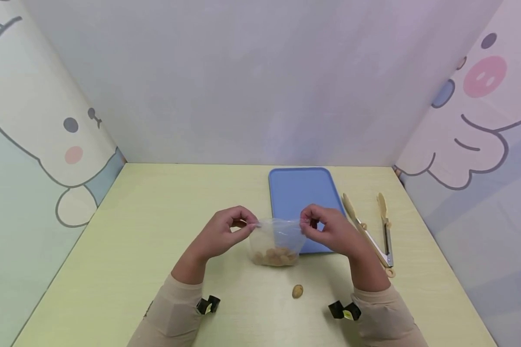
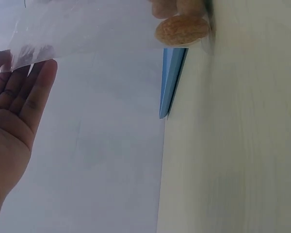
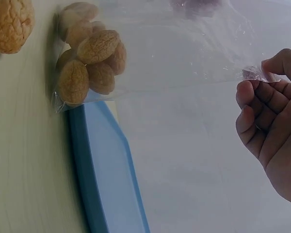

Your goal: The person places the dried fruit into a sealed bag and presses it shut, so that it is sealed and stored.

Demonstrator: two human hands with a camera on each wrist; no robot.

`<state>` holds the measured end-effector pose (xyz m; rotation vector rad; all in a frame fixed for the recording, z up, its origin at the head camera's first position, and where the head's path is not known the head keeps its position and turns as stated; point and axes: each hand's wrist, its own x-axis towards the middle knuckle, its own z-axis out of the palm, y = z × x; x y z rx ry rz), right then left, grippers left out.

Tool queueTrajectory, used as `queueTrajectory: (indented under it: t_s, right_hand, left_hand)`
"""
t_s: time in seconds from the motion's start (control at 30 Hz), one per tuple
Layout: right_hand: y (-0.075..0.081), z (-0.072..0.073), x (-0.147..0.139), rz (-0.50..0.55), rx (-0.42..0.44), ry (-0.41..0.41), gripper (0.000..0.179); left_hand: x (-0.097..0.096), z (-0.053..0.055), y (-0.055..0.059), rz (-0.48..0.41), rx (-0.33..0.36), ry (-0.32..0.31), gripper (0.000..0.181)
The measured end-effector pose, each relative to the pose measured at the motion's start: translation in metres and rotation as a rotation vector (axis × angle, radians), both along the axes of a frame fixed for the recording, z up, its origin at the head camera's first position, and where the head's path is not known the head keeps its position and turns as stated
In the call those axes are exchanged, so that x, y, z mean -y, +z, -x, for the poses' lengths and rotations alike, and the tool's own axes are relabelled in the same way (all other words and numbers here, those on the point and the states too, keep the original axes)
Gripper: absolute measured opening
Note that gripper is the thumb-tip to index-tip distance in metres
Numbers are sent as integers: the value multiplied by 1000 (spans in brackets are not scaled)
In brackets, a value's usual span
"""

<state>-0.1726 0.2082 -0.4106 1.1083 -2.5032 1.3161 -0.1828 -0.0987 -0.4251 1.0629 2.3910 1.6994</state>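
Note:
Between both hands a clear plastic bag point(image 1: 265, 235) is stretched by its top edge, its bottom at the table. Several brown walnuts point(image 3: 99, 47) lie along the bag's bottom. My left hand point(image 1: 221, 233) pinches the left top corner between thumb and fingers; in the left wrist view the same hand point(image 2: 12, 116) shows its fingers behind the film. At the opposite corner my right hand point(image 1: 333, 232) pinches the film, its other fingers curled in the right wrist view. One loose walnut point(image 1: 297, 291) rests on the table, nearer me than the bag.
A blue tray point(image 1: 304, 188) lies behind the bag, partly covered by it and by the right hand. Right of the tray, tongs point(image 1: 387, 241) with wooden tips lie spread on the pale wooden table point(image 1: 191, 193). A plain wall and two cartoon-printed side walls enclose the table.

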Motion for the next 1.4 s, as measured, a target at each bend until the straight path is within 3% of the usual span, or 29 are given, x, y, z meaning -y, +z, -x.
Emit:
queueTrajectory:
  t_s: [0.13,0.47,0.9,1.07,1.27,1.4]
  right_hand:
    - [-1,1,1,10,15,21,16]
    - [-1,-1,4,-5,34,24,11]
    - [-5,-1,6,-3,6,17,14]
    - [-3,-2,6,-16,12,14,17]
    - [-3,-3,9,2,20,47,12]
    - [-3,-3,11,-6,-8,48,12]
  left_hand:
    - [-3,1,-3,-22,25,-22,7]
    - [-9,-2,-4,-24,5,-43,10]
    - [-8,-5,1,68,-58,17,6]
    - [-10,-5,1,56,-56,24,6]
    - [-13,-6,-2,12,-24,-21,6]
    - [-15,-7,-2,-3,-39,-46,8]
